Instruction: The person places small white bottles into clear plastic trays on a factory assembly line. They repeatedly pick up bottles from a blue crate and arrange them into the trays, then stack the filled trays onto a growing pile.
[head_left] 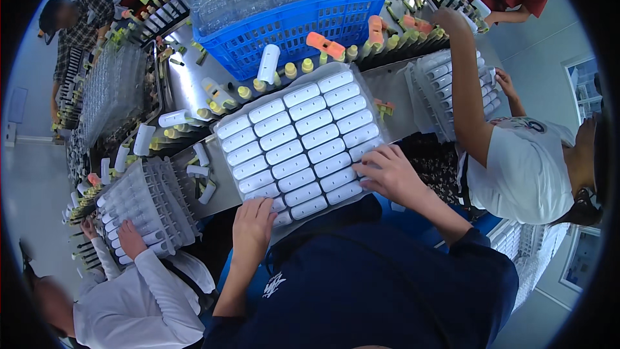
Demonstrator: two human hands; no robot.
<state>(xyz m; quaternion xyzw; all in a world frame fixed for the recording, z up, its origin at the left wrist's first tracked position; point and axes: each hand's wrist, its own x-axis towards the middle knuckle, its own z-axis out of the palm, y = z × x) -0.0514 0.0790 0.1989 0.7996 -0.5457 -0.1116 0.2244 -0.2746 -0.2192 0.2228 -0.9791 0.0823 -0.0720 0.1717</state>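
Observation:
A clear plastic tray (pixel 289 176) lies tilted in front of me, its rows filled with white, rounded plastic casings (pixel 314 121). My left hand (pixel 253 225) is at the tray's near left corner, fingers close together and bent over the edge and the nearest casings; its thumb is hidden. On the right side my right hand (pixel 391 173) has its fingers spread, with the tips touching casings near the right edge. Nothing is visibly lifted in it.
A blue crate (pixel 290 37) holding clear plastic trays stands beyond mine. Yellow-capped holders (pixel 244 92), orange clips (pixel 325 45) and loose white casings (pixel 268 63) line the metal bench (pixel 223 184). Co-workers with filled trays sit left (pixel 135 213) and right (pixel 445 94).

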